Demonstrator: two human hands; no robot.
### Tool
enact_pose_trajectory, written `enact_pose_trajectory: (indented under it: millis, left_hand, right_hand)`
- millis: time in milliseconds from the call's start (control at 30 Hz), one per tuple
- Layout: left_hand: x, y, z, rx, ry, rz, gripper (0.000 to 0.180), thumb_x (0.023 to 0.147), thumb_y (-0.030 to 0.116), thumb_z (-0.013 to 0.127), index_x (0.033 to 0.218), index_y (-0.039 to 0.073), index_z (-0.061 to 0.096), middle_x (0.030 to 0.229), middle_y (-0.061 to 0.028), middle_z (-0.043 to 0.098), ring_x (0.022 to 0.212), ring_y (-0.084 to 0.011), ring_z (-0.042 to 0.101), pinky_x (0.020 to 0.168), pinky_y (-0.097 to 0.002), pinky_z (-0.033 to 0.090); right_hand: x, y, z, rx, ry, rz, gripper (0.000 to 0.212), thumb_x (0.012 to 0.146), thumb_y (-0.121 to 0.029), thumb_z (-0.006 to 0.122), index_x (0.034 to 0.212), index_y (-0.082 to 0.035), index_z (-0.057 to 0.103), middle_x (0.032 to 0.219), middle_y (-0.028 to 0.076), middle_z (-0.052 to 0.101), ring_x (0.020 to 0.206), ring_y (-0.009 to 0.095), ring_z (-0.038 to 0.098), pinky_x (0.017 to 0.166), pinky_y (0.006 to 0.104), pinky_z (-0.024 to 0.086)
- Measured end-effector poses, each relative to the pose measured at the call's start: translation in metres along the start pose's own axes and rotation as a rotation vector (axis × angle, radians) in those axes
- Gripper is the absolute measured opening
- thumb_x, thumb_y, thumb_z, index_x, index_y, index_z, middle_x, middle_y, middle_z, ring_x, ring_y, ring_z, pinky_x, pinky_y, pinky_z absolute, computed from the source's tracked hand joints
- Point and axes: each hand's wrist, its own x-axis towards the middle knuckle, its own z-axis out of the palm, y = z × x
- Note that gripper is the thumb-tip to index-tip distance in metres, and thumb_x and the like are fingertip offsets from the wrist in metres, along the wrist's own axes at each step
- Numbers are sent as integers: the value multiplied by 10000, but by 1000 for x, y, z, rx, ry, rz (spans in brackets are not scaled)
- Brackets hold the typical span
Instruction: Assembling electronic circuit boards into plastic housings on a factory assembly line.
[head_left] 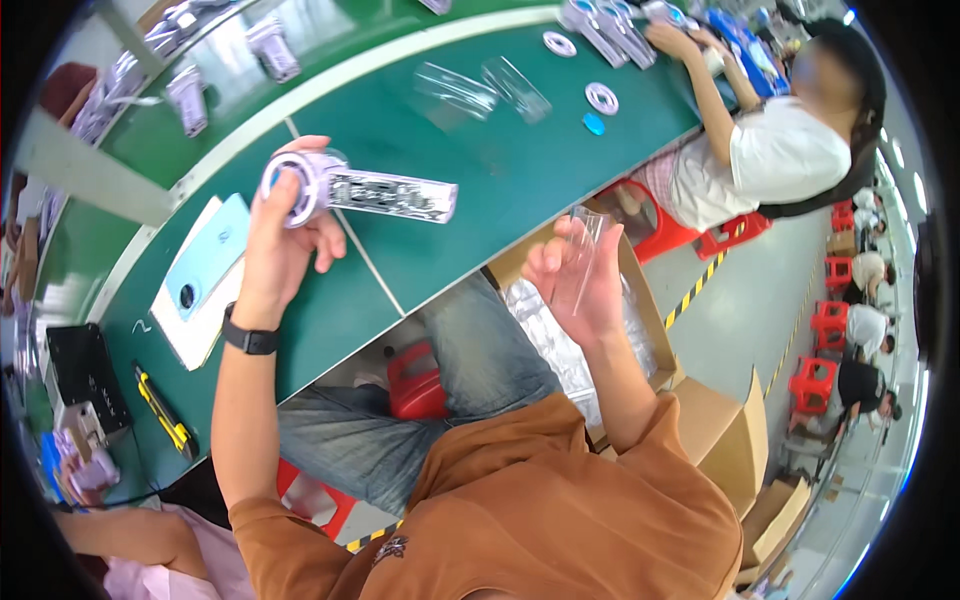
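My left hand [272,245] is raised over the green table, its thumb and fingers closed on the ring-shaped head of a lilac handheld device [392,194]. The device's straight handle points right and shows a dark, patterned inner face that looks like a circuit board. On the other side, my right hand [600,300] grips a thin, clear plastic cover [582,265] between thumb and fingers, above an open carton. Two similar clear plastic pieces [455,88] lie on the table ahead.
Lilac rings [601,98] and a blue disc [593,124] lie at the table's far right. A light-blue phone [208,255] rests on white paper, near a yellow cutter [165,412]. The carton [655,320] holds clear wrapped items. A co-worker [790,150] sits at right.
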Motion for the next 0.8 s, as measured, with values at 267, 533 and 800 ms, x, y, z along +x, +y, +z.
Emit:
enact_pose_trajectory:
  millis: [267, 533, 800]
  left_hand:
    - [-5, 3, -14, -268, 12, 195, 476, 1017, 404, 583, 1373, 106, 478, 901, -69, 609, 521, -162, 634, 373, -267, 455]
    - [-7, 19, -24, -27, -20, 255, 475, 995, 271, 634, 1418, 106, 495, 949, -66, 615, 541, -130, 611, 418, -248, 492]
    - [-3, 16, -21, 4, 8, 212, 458, 1005, 288, 621, 1413, 123, 492, 925, -50, 609, 526, -106, 591, 399, -223, 457]
  right_hand:
    - [61, -20, 87, -583, -337, 206, 270, 983, -109, 597, 1226, -57, 491, 1037, 89, 603, 850, 167, 599, 698, 325, 514]
    - [95, -40, 94, -598, -371, 393, 417, 1014, -329, 590, 1315, -53, 506, 889, 17, 540, 751, 125, 517, 626, 278, 422]
    - [93, -26, 104, -1117, -254, -100, 360, 1074, -294, 471, 1237, 5, 588, 1004, 83, 700, 729, 103, 551, 672, 261, 476]
